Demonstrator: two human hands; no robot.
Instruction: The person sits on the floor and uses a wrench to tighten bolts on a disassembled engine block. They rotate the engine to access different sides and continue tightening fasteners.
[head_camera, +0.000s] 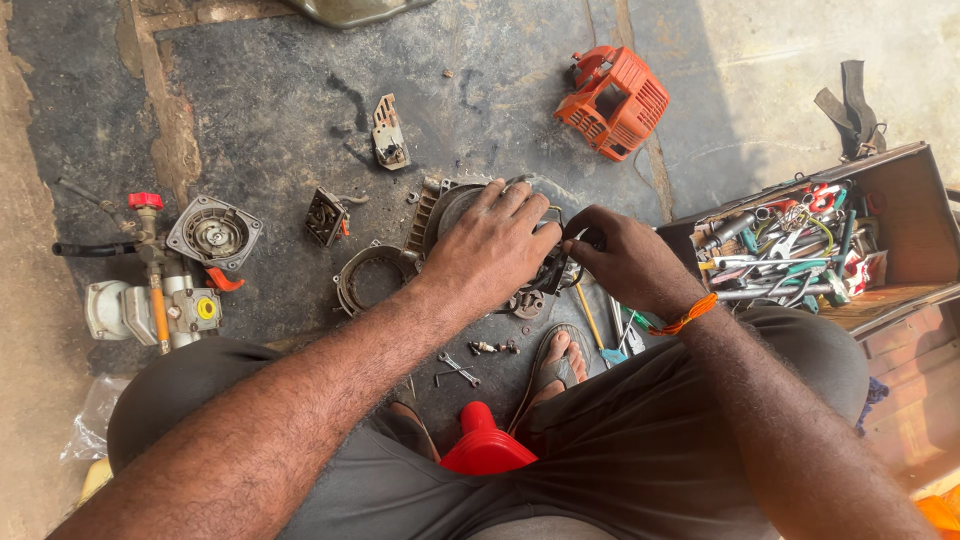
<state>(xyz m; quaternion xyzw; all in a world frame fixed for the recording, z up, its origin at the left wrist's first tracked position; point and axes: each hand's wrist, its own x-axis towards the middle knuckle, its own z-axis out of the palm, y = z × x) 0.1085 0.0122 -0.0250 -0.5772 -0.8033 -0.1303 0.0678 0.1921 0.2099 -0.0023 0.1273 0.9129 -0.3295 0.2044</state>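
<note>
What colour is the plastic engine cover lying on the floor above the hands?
Orange, seen clearly in the head view: the engine cover lies apart from both hands.

**Surroundings: loose parts and tools on the dark floor mat**

An orange vented engine cover (613, 101) lies well apart at the top of the view. A small grey metal bracket (389, 133) sits left of it. A round recoil starter housing (214, 232) rests at the left, just beside a pump assembly (150, 300) with a red valve knob (146, 201) and a black hose (92, 249). A ring-shaped metal cover (371, 278) lies near centre. Two small spanners (456, 370) lie on the mat. A wooden toolbox (905, 225) at right holds mixed hand tools. A red funnel (484, 443) stands at the bottom.
</note>
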